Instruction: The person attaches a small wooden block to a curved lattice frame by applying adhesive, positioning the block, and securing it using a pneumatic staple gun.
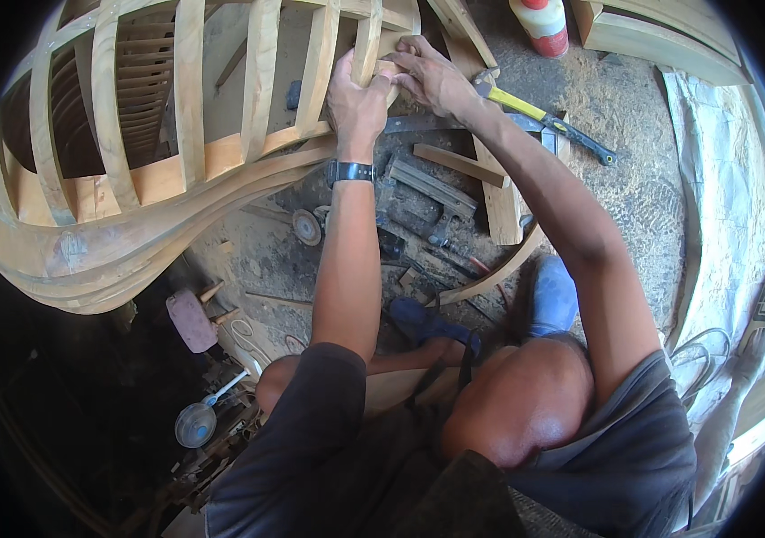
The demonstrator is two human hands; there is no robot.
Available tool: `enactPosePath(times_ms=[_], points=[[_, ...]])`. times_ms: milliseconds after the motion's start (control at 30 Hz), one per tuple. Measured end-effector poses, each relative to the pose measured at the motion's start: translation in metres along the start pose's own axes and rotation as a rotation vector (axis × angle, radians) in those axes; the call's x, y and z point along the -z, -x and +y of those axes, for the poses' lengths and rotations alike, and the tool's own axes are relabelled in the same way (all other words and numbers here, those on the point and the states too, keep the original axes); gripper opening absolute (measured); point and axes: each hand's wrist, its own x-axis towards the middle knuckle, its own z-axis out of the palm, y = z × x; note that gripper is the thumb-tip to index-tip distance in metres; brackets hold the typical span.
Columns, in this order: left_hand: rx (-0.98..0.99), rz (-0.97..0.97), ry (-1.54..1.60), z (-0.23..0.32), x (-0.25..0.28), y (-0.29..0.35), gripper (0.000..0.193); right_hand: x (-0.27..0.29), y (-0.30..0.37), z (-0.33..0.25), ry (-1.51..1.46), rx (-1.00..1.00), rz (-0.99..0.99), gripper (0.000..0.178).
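With the middle of my head-camera view as the clock's centre, both of the person's bare hands meet near 12 o'clock, at the near end of a curved wooden framework that fills the region from 9 to 12. It has pale ribs rising from a bent rail, much like a boat's hull.

The left hand, just short of 12, is closed around a slim wooden rib, its thumb to the right of the rib and its other fingers partly hidden. A dark wristband circles that wrist. The right hand, towards half past 12, has its fingers bent and drawn nearly together at a small wood piece beside the rib; I cannot tell whether they grip it.

On the dusty floor, a hammer with a yellow and black handle lies between 1 and 2 o'clock, and a white and red bottle stands at 1. I make out a round disc at 10 and a curved wooden strip at 3. A crumpled pale sheet spreads between 2 and 3. Between 8 and 9 is a pinkish mallet.
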Motion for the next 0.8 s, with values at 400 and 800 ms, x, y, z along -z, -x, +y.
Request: enactPosePath(times_ms=[400, 800], points=[[-0.311, 0.298, -0.269, -0.010, -0.012, 0.043, 0.070, 0.016, 0.015, -0.005, -0.015, -0.029, 0.031, 0.032], [-0.015, 0.053, 0.500, 0.006, 0.053, 0.110, 0.051, 0.029, 0.035, -0.131, -0.177, 0.019, -0.052, 0.038]])
